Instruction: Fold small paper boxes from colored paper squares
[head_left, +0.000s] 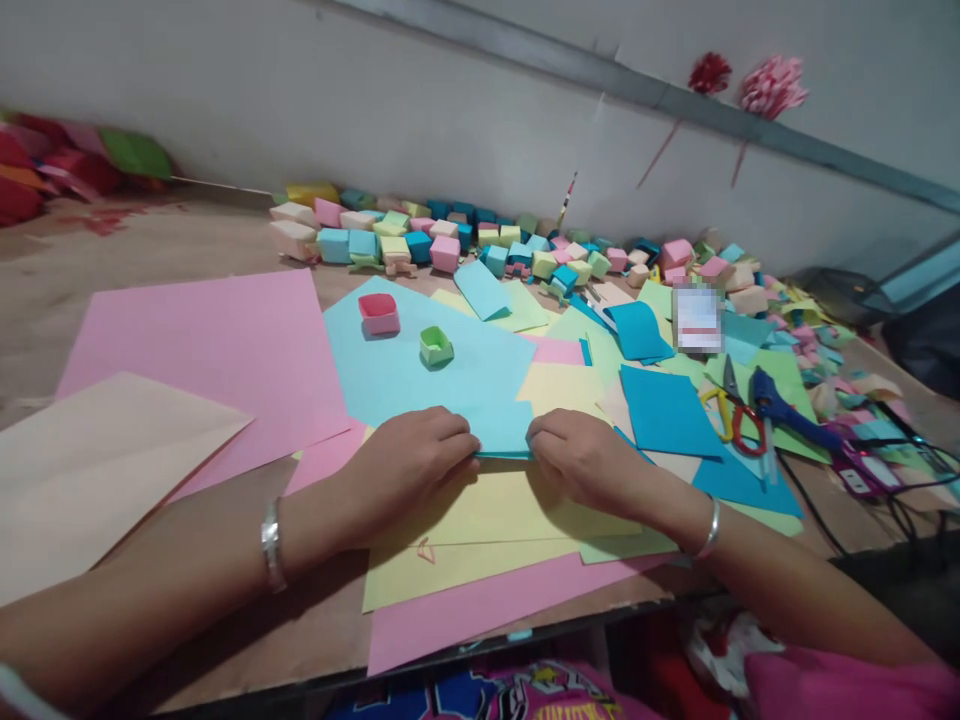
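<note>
A light blue sheet of paper [501,428] lies folded at its near edge between my two hands. My left hand [420,450] is closed on the left part of that edge, fingertips pressed to the paper. At the right end of the same edge, my right hand [581,455] pinches the paper with curled fingers. Yellow sheets [502,510] are spread beneath both hands. Beyond them, a small pink paper box [379,314] and a smaller green paper box [436,346] stand on a large light blue sheet [360,370].
Rows of folded paper blocks [444,252] line the wall. Scissors [739,410] and a blue glue gun [795,415] with cables lie at right, near dark blue paper [667,410]. Large pink [202,370] and peach sheets [97,470] cover the left. The table's edge [480,650] is in front.
</note>
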